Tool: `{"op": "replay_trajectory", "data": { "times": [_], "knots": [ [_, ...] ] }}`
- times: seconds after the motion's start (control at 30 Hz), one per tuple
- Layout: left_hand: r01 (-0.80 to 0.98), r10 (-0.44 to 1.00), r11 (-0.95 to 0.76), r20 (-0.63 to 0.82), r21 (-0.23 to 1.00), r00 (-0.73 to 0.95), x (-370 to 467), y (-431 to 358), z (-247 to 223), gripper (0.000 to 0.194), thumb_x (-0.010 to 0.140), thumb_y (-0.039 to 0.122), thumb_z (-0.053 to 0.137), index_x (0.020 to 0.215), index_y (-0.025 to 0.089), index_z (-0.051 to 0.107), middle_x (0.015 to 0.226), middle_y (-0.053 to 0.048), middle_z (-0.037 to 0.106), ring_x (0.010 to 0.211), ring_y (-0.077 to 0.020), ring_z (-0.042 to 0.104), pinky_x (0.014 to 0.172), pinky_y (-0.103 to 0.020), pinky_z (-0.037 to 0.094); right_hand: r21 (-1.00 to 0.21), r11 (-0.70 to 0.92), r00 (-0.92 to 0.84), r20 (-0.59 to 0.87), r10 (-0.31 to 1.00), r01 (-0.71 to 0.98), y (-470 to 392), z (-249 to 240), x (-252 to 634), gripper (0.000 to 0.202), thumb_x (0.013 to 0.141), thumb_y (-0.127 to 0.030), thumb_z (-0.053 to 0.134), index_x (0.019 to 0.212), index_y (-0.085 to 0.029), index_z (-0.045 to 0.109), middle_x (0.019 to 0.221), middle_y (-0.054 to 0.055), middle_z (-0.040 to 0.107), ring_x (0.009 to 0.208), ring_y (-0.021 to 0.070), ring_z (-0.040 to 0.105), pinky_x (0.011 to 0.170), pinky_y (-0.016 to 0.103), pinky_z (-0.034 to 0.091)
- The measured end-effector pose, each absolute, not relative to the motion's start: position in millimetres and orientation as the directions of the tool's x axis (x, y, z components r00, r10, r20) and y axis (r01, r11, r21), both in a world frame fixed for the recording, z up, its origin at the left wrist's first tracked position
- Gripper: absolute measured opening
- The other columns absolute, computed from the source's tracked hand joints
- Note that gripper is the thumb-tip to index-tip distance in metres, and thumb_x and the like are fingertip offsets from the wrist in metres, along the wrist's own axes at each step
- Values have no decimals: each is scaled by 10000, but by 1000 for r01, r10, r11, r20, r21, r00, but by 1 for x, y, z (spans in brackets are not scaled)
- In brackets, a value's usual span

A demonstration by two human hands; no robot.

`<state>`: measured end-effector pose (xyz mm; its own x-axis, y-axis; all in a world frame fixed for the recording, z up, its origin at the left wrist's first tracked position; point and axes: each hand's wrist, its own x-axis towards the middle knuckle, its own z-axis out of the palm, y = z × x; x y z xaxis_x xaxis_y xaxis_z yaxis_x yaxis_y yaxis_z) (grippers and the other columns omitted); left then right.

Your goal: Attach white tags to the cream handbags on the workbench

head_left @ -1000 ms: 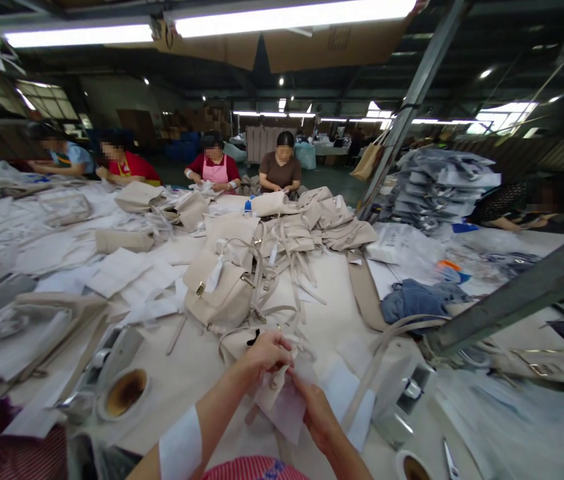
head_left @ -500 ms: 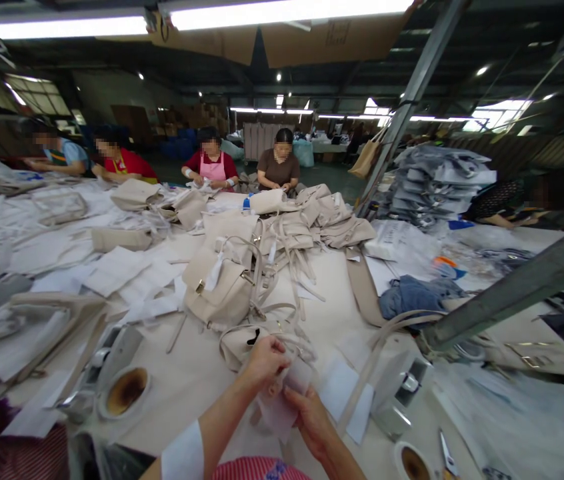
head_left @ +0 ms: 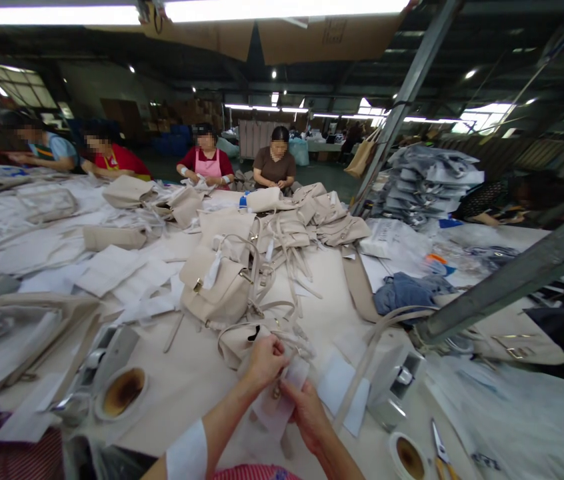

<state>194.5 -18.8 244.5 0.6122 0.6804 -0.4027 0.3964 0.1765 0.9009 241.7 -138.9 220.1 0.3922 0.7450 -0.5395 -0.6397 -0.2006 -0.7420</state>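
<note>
In the head view my right hand [head_left: 307, 407] grips a thin, translucent white wrapping sheet [head_left: 268, 410], thumb on top. Just left of it my left hand [head_left: 265, 363] is closed in a pinch; what lies between its fingertips is too small to make out. A bit of gold-coloured metal hardware [head_left: 277, 392] shows between the hands against the sheet. Right beyond my fingers lies a beige handbag [head_left: 232, 345] with looped straps, partly covered by my left hand. Another beige bag [head_left: 217, 287] with a gold clasp and a white-wrapped piece stands behind it.
Tape dispensers hold tape rolls at left [head_left: 125, 393] and right [head_left: 407, 453]. Scissors [head_left: 439, 447] lie at lower right. A slanted metal post [head_left: 507, 280] crosses the right side. Piled bags [head_left: 312, 213] and white sheets [head_left: 117, 270] cover the table; several co-workers sit beyond.
The view has shifted slightly, so the surroundings sit a little further left. My right hand's thumb and the sheet have moved slightly closer to my left hand, which keeps its pinch.
</note>
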Motion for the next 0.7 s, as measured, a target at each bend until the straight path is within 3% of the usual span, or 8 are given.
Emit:
{"op": "replay_trajectory", "data": {
  "times": [0.2,0.33,0.43,0.5,0.57,0.7],
  "knots": [
    [406,747,142,-367,903,554,161,-9,255,105,675,222,632,679,206,528,571,57,515,587,-128,511,581,-233,334,-713,-122,403,-519,754,-691,-143,219,248,580,525,-396,854,1020,-162,662,813,59,760,723,249,690,712,375,529],
    [457,652,276,-514,846,558,130,-14,250,370,701,540,630,610,196,528,544,15,532,566,-157,524,557,-260,342,-720,-106,417,-508,754,-686,-147,217,251,551,523,-374,862,989,-152,668,840,68,766,762,254,696,751,376,526],
    [434,521,427,-608,793,599,122,-29,242,599,621,767,555,729,180,592,635,-26,610,589,-177,572,561,-284,404,-733,-108,419,-496,760,-672,-147,219,252,524,537,-389,858,965,-149,675,833,69,766,772,258,697,764,382,525],
    [365,457,529,-620,766,638,124,-40,237,720,557,837,530,839,180,614,746,-49,656,681,-195,613,607,-301,455,-736,-108,420,-492,763,-668,-147,220,251,516,531,-396,861,945,-147,680,821,72,764,782,266,698,780,392,524],
    [301,424,606,-619,736,661,127,-50,233,759,493,817,601,911,184,617,826,-55,677,737,-198,630,646,-313,486,-741,-105,427,-490,760,-664,-147,220,250,526,526,-396,863,952,-144,682,820,74,763,782,268,698,791,401,524],
    [254,472,621,-612,742,634,130,-61,224,689,435,571,811,968,173,630,811,-31,683,662,-160,614,605,-283,486,-777,-118,442,-468,765,-619,-148,217,248,548,564,-380,846,1024,-137,674,869,81,764,777,257,697,790,402,529]
  ]
}}
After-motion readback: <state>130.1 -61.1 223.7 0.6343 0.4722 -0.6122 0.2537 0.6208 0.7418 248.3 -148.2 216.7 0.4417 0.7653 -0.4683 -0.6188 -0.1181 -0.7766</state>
